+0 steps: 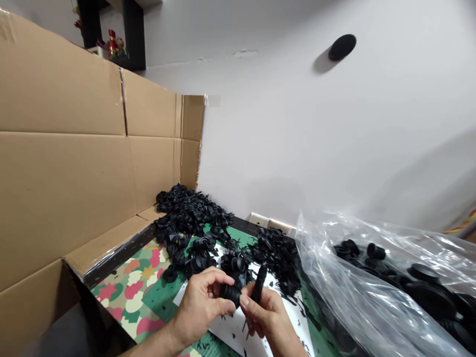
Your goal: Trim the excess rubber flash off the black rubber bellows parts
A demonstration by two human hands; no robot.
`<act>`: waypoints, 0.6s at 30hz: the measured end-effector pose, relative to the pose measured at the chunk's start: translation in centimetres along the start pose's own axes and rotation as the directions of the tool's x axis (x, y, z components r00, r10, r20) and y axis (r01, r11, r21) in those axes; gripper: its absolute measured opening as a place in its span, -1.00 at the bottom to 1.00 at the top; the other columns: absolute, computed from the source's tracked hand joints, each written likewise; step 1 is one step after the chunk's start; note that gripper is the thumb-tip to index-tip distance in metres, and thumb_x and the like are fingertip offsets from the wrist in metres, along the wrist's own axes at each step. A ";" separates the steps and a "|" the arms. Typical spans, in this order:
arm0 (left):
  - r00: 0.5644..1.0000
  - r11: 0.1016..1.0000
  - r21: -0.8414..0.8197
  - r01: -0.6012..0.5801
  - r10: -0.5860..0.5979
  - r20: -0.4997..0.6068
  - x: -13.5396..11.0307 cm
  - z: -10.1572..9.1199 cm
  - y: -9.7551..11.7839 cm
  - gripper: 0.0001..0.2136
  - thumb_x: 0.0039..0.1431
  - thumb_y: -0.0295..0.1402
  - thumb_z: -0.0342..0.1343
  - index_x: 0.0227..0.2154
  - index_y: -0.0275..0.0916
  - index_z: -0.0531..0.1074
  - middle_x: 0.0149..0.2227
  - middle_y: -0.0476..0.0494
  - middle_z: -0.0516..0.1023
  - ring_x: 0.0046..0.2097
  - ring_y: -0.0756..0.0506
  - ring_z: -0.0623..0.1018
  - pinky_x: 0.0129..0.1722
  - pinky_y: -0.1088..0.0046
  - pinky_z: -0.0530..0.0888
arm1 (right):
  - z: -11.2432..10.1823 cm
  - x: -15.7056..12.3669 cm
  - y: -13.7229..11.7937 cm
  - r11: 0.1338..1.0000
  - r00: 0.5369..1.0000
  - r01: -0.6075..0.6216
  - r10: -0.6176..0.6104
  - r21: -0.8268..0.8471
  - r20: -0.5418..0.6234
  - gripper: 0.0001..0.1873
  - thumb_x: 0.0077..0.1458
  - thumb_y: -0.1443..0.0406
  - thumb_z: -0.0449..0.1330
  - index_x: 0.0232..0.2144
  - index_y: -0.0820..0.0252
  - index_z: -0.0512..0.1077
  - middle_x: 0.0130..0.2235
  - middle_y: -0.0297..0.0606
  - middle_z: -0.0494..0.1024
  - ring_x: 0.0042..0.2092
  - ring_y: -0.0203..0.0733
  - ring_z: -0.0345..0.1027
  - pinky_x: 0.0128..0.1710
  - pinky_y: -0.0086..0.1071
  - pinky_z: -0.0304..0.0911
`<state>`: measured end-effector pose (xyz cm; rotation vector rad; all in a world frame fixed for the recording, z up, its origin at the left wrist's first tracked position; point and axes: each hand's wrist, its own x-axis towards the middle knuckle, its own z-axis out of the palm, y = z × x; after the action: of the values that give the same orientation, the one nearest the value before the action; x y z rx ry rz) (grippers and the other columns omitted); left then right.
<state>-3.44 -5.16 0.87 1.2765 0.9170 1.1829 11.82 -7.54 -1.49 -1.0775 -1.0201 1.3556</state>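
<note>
My left hand (203, 302) is closed around a small black ribbed rubber bellows (229, 293), pinched between thumb and fingers. Close beside it, my right hand (266, 310) grips a slim black-handled tool (260, 280). The handle points up and away, and thin metal ends show below the fingers; its exact kind is unclear. My right thumb and fingertip meet the near right end of the bellows. Under both hands lies a white sheet (226, 329) scattered with black scraps. Behind them is a cluster of similar black ribbed pieces (203, 253).
A large heap of black rubber pieces (189, 206) sits against the cardboard wall (67, 173). Thin black trimmings (284, 258) are piled at the right of the sheet. A clear plastic bag (334, 292) holds more black parts on the right. Patterned paper (137, 295) covers the table's left.
</note>
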 end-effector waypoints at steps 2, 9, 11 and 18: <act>1.000 1.000 0.002 -0.019 0.019 0.003 0.0 -0.1 -0.1 -0.76 -0.39 -0.56 0.35 -0.51 -0.27 0.59 -0.47 -0.01 0.43 -0.48 0.01 0.33 -0.53 0.54 0.31 | 0.0 -0.1 -0.1 1.000 1.000 0.003 -0.003 -0.004 0.003 -0.55 -0.19 0.01 0.37 -0.59 0.25 0.33 -0.71 -0.50 0.23 -0.68 -0.47 -0.01 -0.69 -0.55 -0.07; 0.999 0.998 -0.046 -0.039 0.040 0.011 -0.1 0.0 -0.1 -0.79 -0.40 -0.57 0.35 -0.55 -0.27 0.58 -0.46 -0.04 0.46 -0.43 -0.03 0.40 -0.50 0.52 0.35 | 0.2 -0.1 0.2 1.000 1.000 0.011 -0.011 -0.017 -0.002 -0.49 -0.22 -0.05 0.37 -0.59 0.25 0.32 -0.73 -0.50 0.23 -0.70 -0.47 0.02 -0.71 -0.55 -0.08; 0.999 0.998 -0.042 -0.042 0.043 0.007 0.0 0.2 0.1 -0.79 -0.41 -0.60 0.33 -0.57 -0.27 0.58 -0.47 -0.04 0.46 -0.43 -0.04 0.42 -0.49 0.52 0.35 | 0.1 -0.4 0.1 1.000 1.000 0.007 -0.007 -0.024 -0.011 -0.48 -0.23 -0.07 0.37 -0.58 0.25 0.33 -0.73 -0.49 0.25 -0.71 -0.45 0.06 -0.70 -0.55 -0.08; 0.997 0.997 -0.017 -0.076 0.076 -0.003 0.1 0.6 0.4 -0.78 -0.44 -0.63 0.34 -0.60 -0.26 0.60 -0.49 -0.04 0.49 -0.39 -0.06 0.45 -0.40 0.50 0.37 | -1.6 -1.8 -0.7 0.947 0.911 0.316 -0.319 -0.053 -0.261 -0.55 -0.10 -0.07 0.30 -0.39 0.19 0.59 -0.56 -0.31 0.47 -0.51 -0.25 0.33 -0.46 -0.38 0.25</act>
<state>-2.92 -5.21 1.37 1.3065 0.8653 1.2489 13.60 -9.30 -1.09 -1.0172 -0.9527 0.9161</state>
